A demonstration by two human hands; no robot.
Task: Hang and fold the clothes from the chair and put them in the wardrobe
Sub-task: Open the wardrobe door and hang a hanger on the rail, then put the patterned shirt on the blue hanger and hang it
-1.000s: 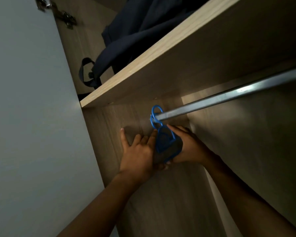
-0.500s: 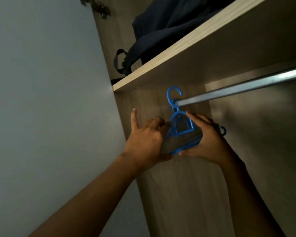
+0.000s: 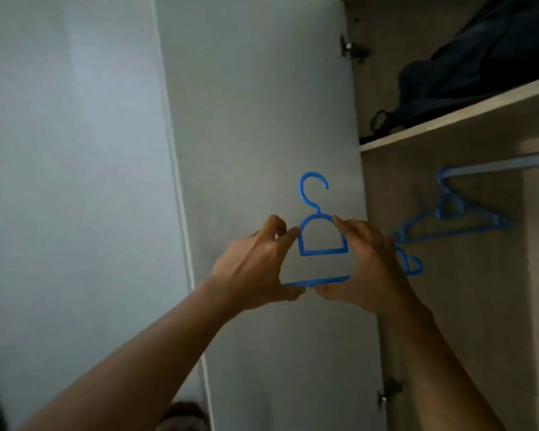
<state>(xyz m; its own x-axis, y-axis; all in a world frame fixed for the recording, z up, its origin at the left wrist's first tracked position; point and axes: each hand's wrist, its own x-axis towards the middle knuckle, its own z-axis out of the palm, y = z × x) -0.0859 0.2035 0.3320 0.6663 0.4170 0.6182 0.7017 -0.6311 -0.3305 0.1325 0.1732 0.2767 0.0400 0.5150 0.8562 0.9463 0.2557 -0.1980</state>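
I hold a blue plastic hanger [image 3: 314, 213] upright in front of the open white wardrobe door [image 3: 262, 119], its hook pointing up. My left hand [image 3: 255, 265] grips its left side and my right hand [image 3: 367, 262] grips its right side, fingers curled over the top arms and thumbs under the bottom bar. More blue hangers [image 3: 448, 222] hang from the metal rail [image 3: 504, 163] inside the wardrobe at the right. No clothes from the chair are in view.
A wooden shelf [image 3: 467, 119] sits above the rail with a dark blue bag [image 3: 479, 66] on it. The wardrobe's wooden side panel [image 3: 448, 306] lies behind my right arm. A white wall [image 3: 69, 181] fills the left.
The hanger has come off the rail and moved left, out of the wardrobe, and now faces me in front of the door. Both hands stayed on it. My view swung left.
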